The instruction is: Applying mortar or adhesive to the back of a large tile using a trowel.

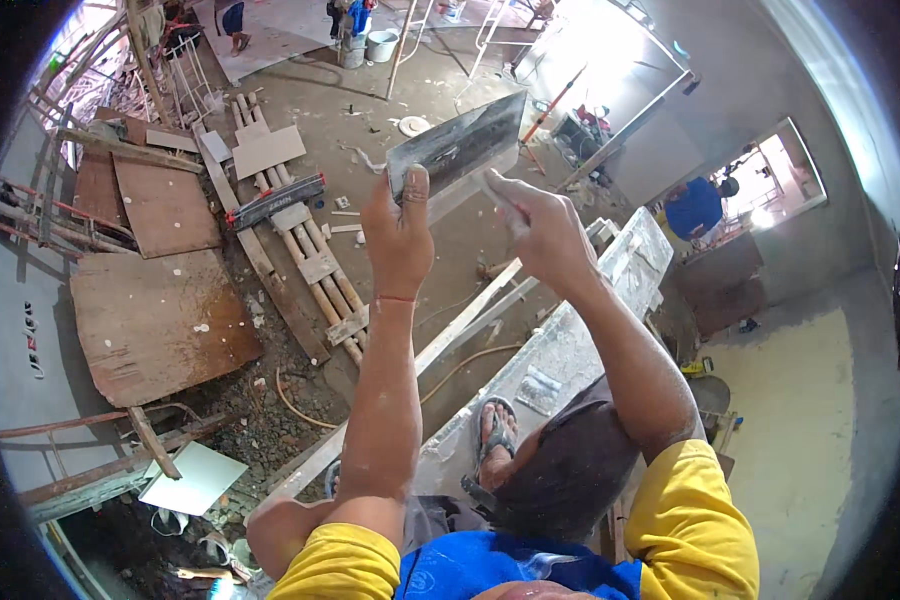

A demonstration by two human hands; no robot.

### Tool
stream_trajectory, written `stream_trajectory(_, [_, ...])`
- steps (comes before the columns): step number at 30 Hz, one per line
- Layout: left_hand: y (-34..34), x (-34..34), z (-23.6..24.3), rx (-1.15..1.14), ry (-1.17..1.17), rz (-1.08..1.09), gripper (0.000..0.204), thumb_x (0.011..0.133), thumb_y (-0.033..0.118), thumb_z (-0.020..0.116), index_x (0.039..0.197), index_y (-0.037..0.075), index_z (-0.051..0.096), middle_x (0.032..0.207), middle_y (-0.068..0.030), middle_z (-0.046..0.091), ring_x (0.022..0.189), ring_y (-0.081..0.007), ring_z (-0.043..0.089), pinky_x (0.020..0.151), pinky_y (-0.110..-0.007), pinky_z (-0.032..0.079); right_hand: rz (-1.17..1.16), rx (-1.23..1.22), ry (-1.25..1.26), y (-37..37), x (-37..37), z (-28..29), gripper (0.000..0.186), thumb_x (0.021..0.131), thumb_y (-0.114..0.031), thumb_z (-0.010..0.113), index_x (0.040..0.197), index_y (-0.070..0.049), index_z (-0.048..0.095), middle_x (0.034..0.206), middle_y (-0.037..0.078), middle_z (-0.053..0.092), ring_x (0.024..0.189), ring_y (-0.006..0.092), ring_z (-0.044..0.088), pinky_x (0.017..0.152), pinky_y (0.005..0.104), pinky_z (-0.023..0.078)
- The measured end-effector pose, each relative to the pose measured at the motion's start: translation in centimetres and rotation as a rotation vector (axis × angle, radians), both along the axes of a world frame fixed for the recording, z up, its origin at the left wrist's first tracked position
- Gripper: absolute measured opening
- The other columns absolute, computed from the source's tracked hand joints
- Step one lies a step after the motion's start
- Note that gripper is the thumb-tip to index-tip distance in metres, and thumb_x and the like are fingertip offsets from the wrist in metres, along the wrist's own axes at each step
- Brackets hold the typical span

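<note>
A flat rectangular plate, dark grey and streaked with a paler lower edge, is raised in front of me. My left hand grips its left end, thumb pressed on the near face. Close to the plate's lower right side is my right hand, slightly blurred, its fingers curled together. Something pale and thin shows by those fingers, but I cannot make out what it is. Beneath my arms, my sandalled foot stands on a whitish, plaster-smeared plank, beside a small pale rectangular piece.
The plank is raised above a dusty floor. Bamboo poles, a long dark box and brown plywood sheets lie left. A white bucket and metal scaffold legs stand far off. A person in blue is by the right window opening.
</note>
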State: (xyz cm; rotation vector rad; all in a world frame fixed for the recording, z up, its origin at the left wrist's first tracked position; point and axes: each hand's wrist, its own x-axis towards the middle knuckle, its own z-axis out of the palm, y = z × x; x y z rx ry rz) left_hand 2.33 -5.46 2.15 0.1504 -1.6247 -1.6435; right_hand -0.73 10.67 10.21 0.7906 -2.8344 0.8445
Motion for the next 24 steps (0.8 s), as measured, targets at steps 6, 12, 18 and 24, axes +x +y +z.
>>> stream_trajectory(6, [0.2, -0.4, -0.7, 0.043, -0.004, -0.005, 0.037, 0.105, 0.03, 0.058, 0.115, -0.005, 0.066, 0.1, -0.0176, 0.072, 0.09, -0.0226, 0.064, 0.083, -0.037, 0.049, 0.206, 0.007, 0.012, -1.1, 1.9, -0.7, 0.04, 0.092, -0.002, 0.058, 0.132, -0.003, 0.064, 0.115, 0.025, 0.069, 0.101, 0.029, 0.073, 0.088, 0.0371, 0.054])
stream_trajectory(12, [0.7, -0.6, -0.5, 0.055, 0.023, 0.007, 0.036, 0.105, 0.03, 0.058, 0.115, -0.004, 0.066, 0.096, -0.0163, 0.072, 0.087, -0.0216, 0.063, 0.081, -0.037, 0.049, 0.132, -0.013, 0.005, -0.3, 1.4, -0.8, 0.041, 0.091, -0.003, 0.059, 0.132, -0.003, 0.064, 0.116, 0.025, 0.069, 0.102, 0.0354, 0.071, 0.09, 0.0384, 0.053])
stream_trajectory(18, [0.5, -0.3, -0.7, 0.053, 0.003, -0.001, 0.037, 0.104, 0.031, 0.058, 0.115, -0.003, 0.066, 0.098, -0.0182, 0.073, 0.088, -0.0231, 0.065, 0.081, -0.038, 0.049, 0.132, 0.016, -0.075, -0.9, 1.9, 0.2, 0.042, 0.09, -0.002, 0.059, 0.132, -0.005, 0.064, 0.116, 0.024, 0.069, 0.105, 0.037, 0.07, 0.091, 0.0392, 0.053])
stream_trajectory(24, [0.5, -0.8, -1.2, 0.055, 0.002, -0.001, 0.039, 0.105, 0.033, 0.058, 0.117, -0.003, 0.066, 0.1, -0.0189, 0.073, 0.09, -0.0255, 0.066, 0.083, -0.039, 0.05, 0.168, 0.081, -0.055, -1.0, 1.9, -0.5, 0.043, 0.09, -0.003, 0.059, 0.132, -0.005, 0.064, 0.12, 0.024, 0.068, 0.106, 0.0346, 0.07, 0.091, 0.0388, 0.052])
